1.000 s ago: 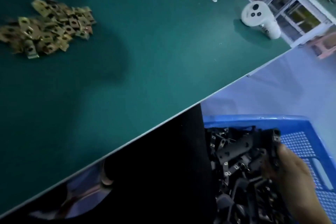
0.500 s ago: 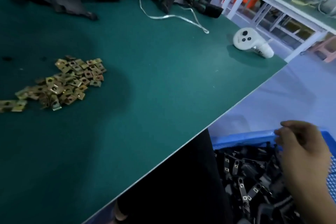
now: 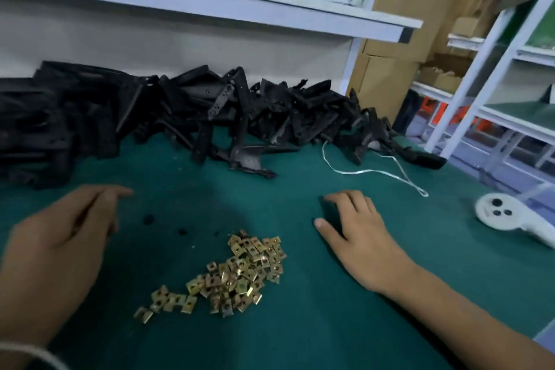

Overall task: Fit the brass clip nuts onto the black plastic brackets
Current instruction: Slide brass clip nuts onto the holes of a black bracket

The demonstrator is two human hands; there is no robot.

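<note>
Brass clip nuts (image 3: 231, 276): small square yellow-metal pieces, each with a centre hole, in a loose flat heap on the near green tabletop (image 3: 300, 324). Black plastic brackets (image 3: 186, 117): long perforated mouldings, piled in disorder along the far edge.

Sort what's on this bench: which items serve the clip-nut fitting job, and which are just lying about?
Job items:
- brass clip nuts, loose pile between the hands
- black plastic brackets, heaped along the back wall
- left hand, right hand, both holding nothing

Lying about:
- white controller
- white strap
</note>
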